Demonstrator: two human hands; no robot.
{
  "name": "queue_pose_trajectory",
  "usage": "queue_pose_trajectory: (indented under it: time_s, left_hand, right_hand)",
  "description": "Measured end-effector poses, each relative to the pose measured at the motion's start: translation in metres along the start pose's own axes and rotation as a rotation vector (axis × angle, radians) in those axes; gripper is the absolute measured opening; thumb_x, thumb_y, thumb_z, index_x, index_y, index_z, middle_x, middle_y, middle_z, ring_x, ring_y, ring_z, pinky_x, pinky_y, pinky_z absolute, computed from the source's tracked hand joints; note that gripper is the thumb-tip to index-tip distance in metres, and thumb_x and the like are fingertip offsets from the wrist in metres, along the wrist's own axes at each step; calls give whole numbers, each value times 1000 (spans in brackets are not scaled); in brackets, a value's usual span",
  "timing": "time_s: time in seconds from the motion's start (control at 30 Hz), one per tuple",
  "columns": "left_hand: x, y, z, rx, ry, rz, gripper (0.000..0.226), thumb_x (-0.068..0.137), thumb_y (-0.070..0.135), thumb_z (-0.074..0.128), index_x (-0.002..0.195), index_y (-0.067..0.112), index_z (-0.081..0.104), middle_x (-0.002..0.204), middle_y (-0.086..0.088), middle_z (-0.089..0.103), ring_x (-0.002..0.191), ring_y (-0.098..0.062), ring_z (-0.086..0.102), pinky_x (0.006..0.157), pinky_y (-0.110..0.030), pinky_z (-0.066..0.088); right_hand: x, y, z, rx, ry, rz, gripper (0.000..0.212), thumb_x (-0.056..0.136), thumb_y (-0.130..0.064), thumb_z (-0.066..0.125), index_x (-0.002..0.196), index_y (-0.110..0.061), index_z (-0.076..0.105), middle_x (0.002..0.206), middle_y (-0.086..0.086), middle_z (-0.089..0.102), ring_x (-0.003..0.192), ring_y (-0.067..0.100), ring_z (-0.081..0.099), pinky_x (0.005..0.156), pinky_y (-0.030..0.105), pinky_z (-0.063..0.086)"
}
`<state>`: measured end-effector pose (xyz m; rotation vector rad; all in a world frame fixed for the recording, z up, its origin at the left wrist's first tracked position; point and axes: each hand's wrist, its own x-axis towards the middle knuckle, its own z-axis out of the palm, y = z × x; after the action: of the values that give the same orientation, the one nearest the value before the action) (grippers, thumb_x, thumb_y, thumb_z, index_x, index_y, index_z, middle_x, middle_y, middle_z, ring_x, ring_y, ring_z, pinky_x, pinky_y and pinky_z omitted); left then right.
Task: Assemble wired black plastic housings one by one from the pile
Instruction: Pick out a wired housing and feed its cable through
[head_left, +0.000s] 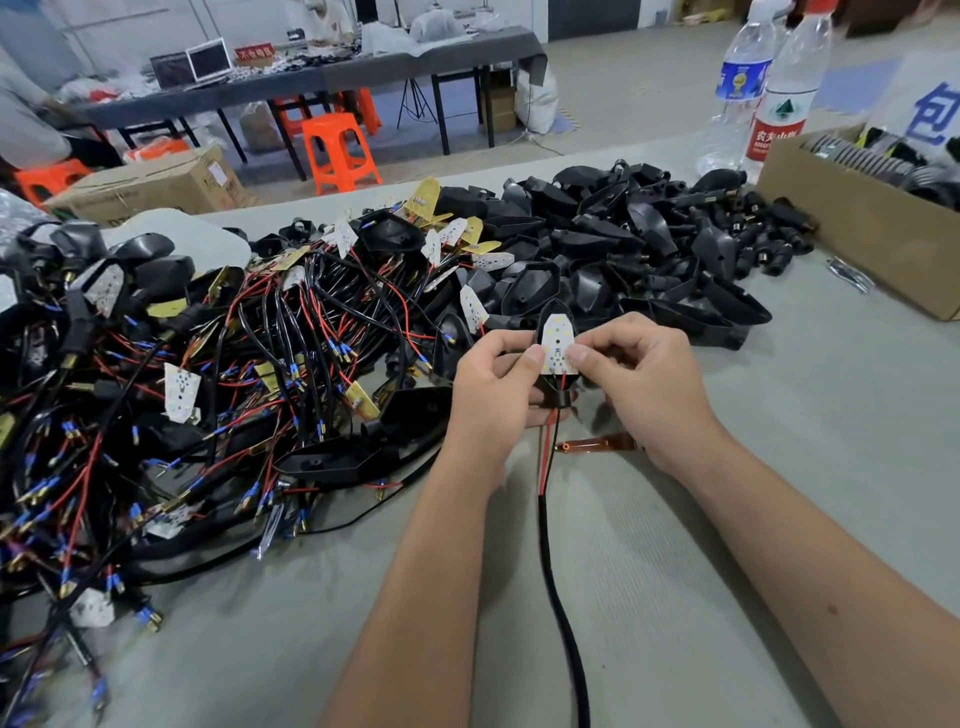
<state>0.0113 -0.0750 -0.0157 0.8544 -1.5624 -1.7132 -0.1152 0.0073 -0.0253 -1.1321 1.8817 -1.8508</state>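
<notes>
Both hands hold one black plastic housing (551, 314) above the grey table (779, 467). A white LED board (556, 343) lies in its open face. My left hand (493, 384) grips the housing from the left, thumb on the board. My right hand (639, 379) grips it from the right, thumb pressing the board's other edge. Red and black wires run down from the housing into a black sleeved cable (558, 597) that trails toward me. A pile of empty black housings (623, 244) lies beyond the hands. A tangle of wired boards and housings (208, 364) fills the left.
A cardboard box (862, 234) with dark parts stands at the right, two water bottles (763, 88) behind it. An orange-handled tool (597, 444) lies on the table under my right hand. Orange stools and another table stand across the room.
</notes>
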Motion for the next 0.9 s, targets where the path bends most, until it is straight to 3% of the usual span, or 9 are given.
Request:
queue_pose_trajectory:
  time_s: [0.1,0.17,0.23,0.37,0.47,0.57,0.7,0.8,0.9]
  left_hand:
    - [1,3,1,-6,-4,-33,16,103,13,55,117,16,64,104,-13,72,86,-35,74,79,-60,62]
    - [0,3,2,11,-26,-28,19,102,22,58,121,19,63,107,-10,74,95,-35,75,80,-57,63]
    - [-2,2,4,75,-42,26,16,102,32,61,113,21,66,97,0,76,94,-27,76,75,-51,65]
    - [0,-2,6,119,-14,90,8,102,26,61,101,19,65,87,4,73,83,-12,72,62,-42,64]
    - [-2,-1,4,56,10,96,13,104,22,58,98,11,62,78,3,66,70,-10,67,53,-37,59]
    - [-3,2,2,17,19,139,14,105,18,56,100,7,62,74,6,65,66,-10,69,55,-46,62]
    - [1,6,-4,-14,183,261,11,103,21,60,99,11,64,92,-18,70,86,-36,72,81,-61,59]
    - [3,8,-12,-20,299,361,12,102,22,63,100,11,66,75,-5,67,70,-17,59,70,-39,52]
    - [5,12,-18,-27,350,394,11,102,23,64,102,12,65,71,6,69,67,-12,63,63,-37,57]
  right_hand:
    - [-3,-4,2,-79,-14,-20,8,88,-12,79,83,-18,78,94,8,65,83,30,65,81,46,56]
    - [-5,-7,1,-111,-30,-38,7,88,-12,79,83,-17,78,93,9,64,83,30,64,81,47,55]
    - [-7,-10,1,-136,-31,-78,8,87,-15,81,80,-18,77,90,7,63,80,27,62,77,45,54]
    - [-17,-15,8,-175,64,-184,10,85,-16,84,78,-16,76,83,1,59,73,19,59,70,40,52]
    - [-18,-16,10,-224,151,-241,28,76,-20,90,79,-12,64,76,1,57,64,21,57,62,39,50]
    - [-17,-16,8,-191,171,-184,43,75,-28,92,86,-15,52,77,1,59,58,23,58,58,37,50]
    - [-16,-14,4,-138,11,-156,21,96,-35,70,88,-17,63,77,-3,64,72,18,61,71,43,52]
    - [-13,-12,2,-318,-241,-153,45,101,-53,49,83,-20,75,79,-5,65,89,16,54,84,41,46]
    - [-15,-15,7,-462,-436,-165,49,95,-66,47,72,-29,70,84,-9,63,96,16,47,88,35,42]
